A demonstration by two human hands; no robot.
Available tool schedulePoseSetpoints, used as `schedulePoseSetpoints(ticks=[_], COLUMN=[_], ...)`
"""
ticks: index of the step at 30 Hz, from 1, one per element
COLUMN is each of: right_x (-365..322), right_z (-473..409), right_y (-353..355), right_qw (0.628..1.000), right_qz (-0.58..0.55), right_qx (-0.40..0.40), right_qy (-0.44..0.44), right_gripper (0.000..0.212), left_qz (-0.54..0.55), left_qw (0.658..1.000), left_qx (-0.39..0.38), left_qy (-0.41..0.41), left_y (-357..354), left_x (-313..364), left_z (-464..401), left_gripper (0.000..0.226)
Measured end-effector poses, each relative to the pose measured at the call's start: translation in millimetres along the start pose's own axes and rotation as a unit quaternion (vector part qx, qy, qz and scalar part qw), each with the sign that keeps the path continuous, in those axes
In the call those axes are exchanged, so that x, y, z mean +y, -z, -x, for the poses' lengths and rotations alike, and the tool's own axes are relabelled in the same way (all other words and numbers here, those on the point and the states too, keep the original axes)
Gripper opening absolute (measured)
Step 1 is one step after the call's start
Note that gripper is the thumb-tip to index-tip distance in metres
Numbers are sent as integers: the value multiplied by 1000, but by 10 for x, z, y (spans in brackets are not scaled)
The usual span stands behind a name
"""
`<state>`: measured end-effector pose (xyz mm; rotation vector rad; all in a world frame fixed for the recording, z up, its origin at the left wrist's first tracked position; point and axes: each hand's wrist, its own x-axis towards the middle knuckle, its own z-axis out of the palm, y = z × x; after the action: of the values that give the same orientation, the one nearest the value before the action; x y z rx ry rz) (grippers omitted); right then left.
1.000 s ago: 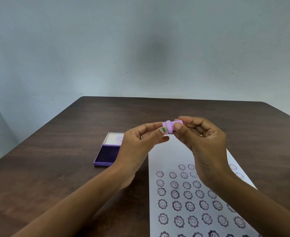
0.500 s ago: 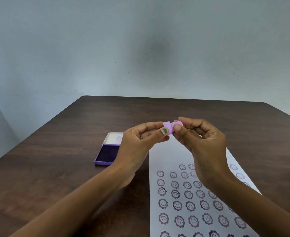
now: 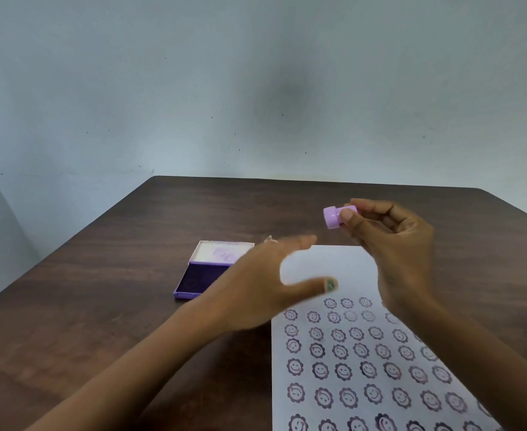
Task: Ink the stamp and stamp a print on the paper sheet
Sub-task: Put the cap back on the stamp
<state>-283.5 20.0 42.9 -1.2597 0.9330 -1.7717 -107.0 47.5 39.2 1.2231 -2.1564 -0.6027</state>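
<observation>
The stamp is up in the air above the far end of the paper, pinched on its side in the right hand, thumb and forefinger closed round the narrower end while the wider end points left. It is a small lilac plastic piece, stubby and round, smooth and a little glossy; I can't see its printing face from here.

The left hand is spread open and holds nothing, blurred, low over the table between the ink pad and the paper's left edge.

To my eye the inking comes next. The pad lies open to the left, dark well toward us, pale lid folded back, so the stamp should be turned face down and pressed flat and straight into that well, not rocked, or the print will come out patchy. The free hand could well steady the pad's case while that happens.

The paper's near part is crowded with rows of smiling flower prints; the bare white strip at the far end looks the place for a new one.
</observation>
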Motion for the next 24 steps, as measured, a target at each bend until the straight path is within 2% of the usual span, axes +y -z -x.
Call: schedulePoseSetpoints(ticks=[4,7,18,24], right_x=[35,39,-152,-246], right_z=[-71,-77,-86,-86], right_y=[71,83,263,441], right_qw=[999,998,992,989], right_qz=[15,51,120,147], right_qx=[27,26,-10,11], right_qy=[-11,3,28,30], right_gripper=[18,20,19,18], left_qz=[-143,-193,-203,-193], left_qw=[971,946,944,943], left_qx=[-192,-261,-257,-267], left_qy=[-14,-21,-34,-45], left_y=[-132,-264,-542,-706], left_x=[-19,-43,96,220], left_z=[97,134,-21,-223], left_gripper=[102,105,106,105])
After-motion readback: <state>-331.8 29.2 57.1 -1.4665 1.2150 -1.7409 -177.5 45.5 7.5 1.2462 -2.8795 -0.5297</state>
